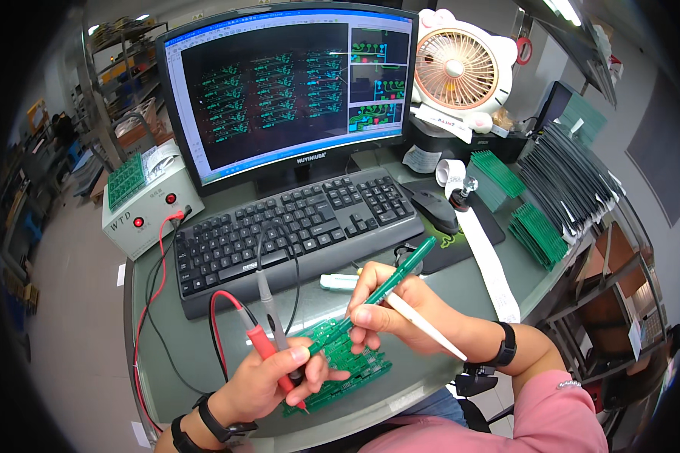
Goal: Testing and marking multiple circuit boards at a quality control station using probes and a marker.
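Note:
My left hand (261, 381) is closed round a red test probe (261, 341) and a grey-and-black test probe (268, 302), their leads looping up and away. The red probe's tip points down past my fingers. In my closed right hand (412, 317) is a green pen (412, 264), slanting down to the left; its lower end meets the fingertips of my left hand. A slim white pointed stick (427, 325) also lies across the right hand's fingers. Beneath both hands, green circuit boards (366, 366) rest on the table, partly hidden by them.
Behind my hands stand a black keyboard (302, 219) and a monitor (279, 90). A white tester box (155, 200) sits left, with a red lead (145, 306) plugged in. At right are a mouse (434, 208), a paper strip (487, 260), stacked green boards (538, 235) and a fan (457, 68).

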